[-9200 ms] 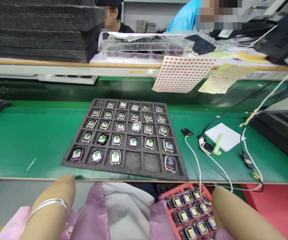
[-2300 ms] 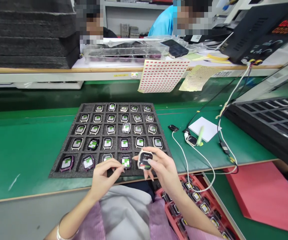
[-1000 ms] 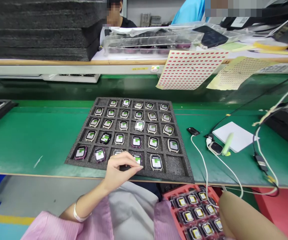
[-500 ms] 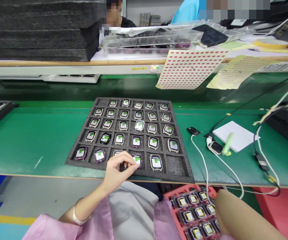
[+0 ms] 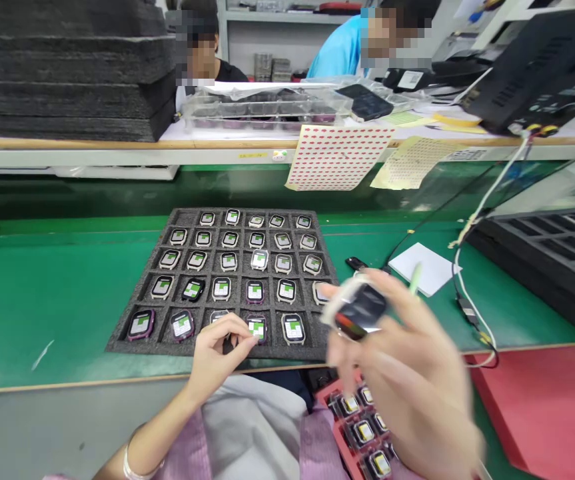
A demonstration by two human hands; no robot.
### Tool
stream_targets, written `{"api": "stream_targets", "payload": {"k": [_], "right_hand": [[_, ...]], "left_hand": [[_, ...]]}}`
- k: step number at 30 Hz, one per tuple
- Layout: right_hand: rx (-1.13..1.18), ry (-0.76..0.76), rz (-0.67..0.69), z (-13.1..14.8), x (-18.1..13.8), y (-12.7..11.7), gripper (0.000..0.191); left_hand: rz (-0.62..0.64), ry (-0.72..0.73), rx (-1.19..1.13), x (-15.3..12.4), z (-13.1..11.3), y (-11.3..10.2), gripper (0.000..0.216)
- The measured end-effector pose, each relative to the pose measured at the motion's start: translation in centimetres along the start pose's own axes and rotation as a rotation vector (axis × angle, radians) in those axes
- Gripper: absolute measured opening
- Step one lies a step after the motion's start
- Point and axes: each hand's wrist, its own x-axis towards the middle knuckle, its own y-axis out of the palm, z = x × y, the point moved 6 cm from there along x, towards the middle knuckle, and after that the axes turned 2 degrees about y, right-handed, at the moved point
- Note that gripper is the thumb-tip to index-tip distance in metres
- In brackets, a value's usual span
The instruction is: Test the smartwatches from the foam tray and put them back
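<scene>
In my right hand [image 5: 417,373], raised at the right and blurred by motion, is a smartwatch [image 5: 362,310] with a pale case and a mostly dark screen. My left hand [image 5: 222,350] rests at the front edge of a grey foam tray [image 5: 200,340]. Its thumb and fingertips are pressed together beside a purple smartwatch [image 5: 257,329]; whether they hold anything small is hidden. The tray carries several smartwatches with lit white and green screens, such as a pale one [image 5: 294,328]. My right hand covers the tray's front right corner.
A red tray [image 5: 340,420] of watches with yellow-marked screens lies below the bench edge. White paper [image 5: 424,267], a green pen [image 5: 416,279] and cables [image 5: 467,307] are at the right, beside a black rack [image 5: 542,260]. Sticker sheets [image 5: 342,160] hang from the shelf. Two people are beyond.
My right hand has come up into view from the lower right with a smartwatch in it. My left hand keeps its pinch at the tray. The view has turned to the right.
</scene>
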Motion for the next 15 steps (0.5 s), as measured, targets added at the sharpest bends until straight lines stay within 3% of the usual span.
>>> {"api": "stream_targets", "payload": {"k": [7,11,15], "right_hand": [[0.041,0.07,0.118,-5.1,2.7,1.1,0.049],[0.039,0.051,0.154,-5.6,2.7,0.8,0.041],[-0.023,0.03,0.087,-5.4,2.7,0.9,0.026]], "left_hand": [[-0.014,0.022,0.028,0.0,0.0,0.0,0.012],[-0.018,0.012,0.039,-0.1,0.1,0.0,0.014],[-0.007,0.01,0.042,-0.1,0.1,0.1,0.013]]}}
